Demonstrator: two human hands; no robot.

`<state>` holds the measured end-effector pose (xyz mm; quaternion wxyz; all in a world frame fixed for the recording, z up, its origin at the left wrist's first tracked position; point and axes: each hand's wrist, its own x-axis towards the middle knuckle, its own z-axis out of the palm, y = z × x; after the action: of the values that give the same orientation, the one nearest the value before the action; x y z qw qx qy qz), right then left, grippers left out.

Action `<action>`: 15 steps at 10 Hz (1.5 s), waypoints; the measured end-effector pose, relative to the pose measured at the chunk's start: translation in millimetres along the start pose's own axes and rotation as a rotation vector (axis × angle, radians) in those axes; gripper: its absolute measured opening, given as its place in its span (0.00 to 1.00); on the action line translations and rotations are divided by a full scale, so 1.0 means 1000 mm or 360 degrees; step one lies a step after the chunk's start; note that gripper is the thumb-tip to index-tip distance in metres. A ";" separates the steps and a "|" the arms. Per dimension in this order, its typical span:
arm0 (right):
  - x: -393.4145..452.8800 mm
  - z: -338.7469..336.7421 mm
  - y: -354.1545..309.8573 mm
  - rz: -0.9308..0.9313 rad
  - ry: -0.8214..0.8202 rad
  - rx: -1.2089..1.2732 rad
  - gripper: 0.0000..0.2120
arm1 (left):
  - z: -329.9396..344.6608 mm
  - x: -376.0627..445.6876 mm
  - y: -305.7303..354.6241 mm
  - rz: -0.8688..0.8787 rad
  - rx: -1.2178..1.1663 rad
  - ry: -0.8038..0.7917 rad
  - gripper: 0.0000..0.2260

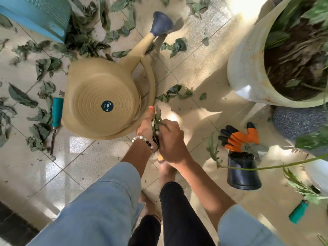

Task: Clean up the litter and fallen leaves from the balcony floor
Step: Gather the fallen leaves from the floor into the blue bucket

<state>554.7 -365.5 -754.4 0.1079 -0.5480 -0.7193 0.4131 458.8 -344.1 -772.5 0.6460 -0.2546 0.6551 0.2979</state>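
Grip: both hands pressed together around one bunch of green leaves, low over the tiled floor. Left hand flat and nearly straight, palm against the bunch, fingers extended toward the rim of the watering can. Right hand curled closed over the same bunch from the other side. A beaded bracelet sits on the left wrist; both forearms come out of light blue sleeves.

More fallen leaves lie just beyond the hands, and a thick scatter covers the floor to the left and far side.

Just beside the left hand, a tan watering can lies tipped over, its ribbed base with a round dark label facing up, spout with dark blue rose pointing away. At its left, a hand tool with a teal handle lies among leaves. A blue plastic object fills the far left corner.

To the right: orange-and-black gloves resting by a small black pot, a large white planter holding soil and plant debris, and a small teal object near the right edge.
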 end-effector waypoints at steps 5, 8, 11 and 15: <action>0.002 0.030 0.110 0.0862 -0.0305 0.0159 0.12 | -0.033 0.027 -0.006 0.0180 0.0338 0.0550 0.18; 0.027 0.015 0.125 0.1083 -0.0116 0.0184 0.10 | -0.048 0.062 -0.007 0.0113 0.0440 0.0472 0.46; 0.119 -0.007 0.115 0.0927 0.0495 0.0027 0.08 | -0.025 0.053 0.011 0.0075 0.0218 0.0448 0.24; 0.122 0.036 0.091 0.0009 -0.0354 -0.1018 0.23 | -0.032 0.048 0.007 0.0153 0.0128 0.0486 0.34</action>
<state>550.4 -270.0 -878.5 -0.1498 -0.5076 -0.8183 0.2242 430.1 -359.6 -820.4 0.5335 -0.2393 0.7685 0.2598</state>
